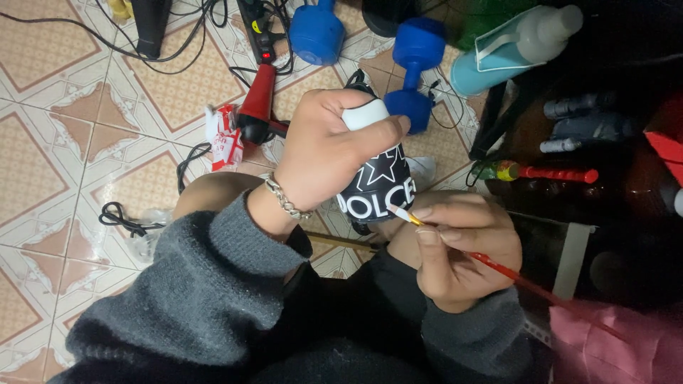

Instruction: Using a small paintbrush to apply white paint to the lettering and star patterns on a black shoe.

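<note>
My left hand (327, 146) grips a black shoe (377, 181) with a white toe cap, white stars and white lettering, held up over my lap. A silver chain bracelet (284, 200) sits on that wrist. My right hand (459, 249) pinches a thin red-handled paintbrush (498, 268); its pale tip touches the black side of the shoe by the lettering. Both arms wear grey knit sleeves.
Patterned tiled floor (57, 142) lies below with black cables (163, 50), a power strip (257, 32), a red hair dryer (257, 99), blue dumbbells (416, 64), a crumpled red-and-white wrapper (224, 135). A light blue bottle (512, 46) and dark shelf with bottles (576, 128) stand right. Pink cloth (612, 348) lower right.
</note>
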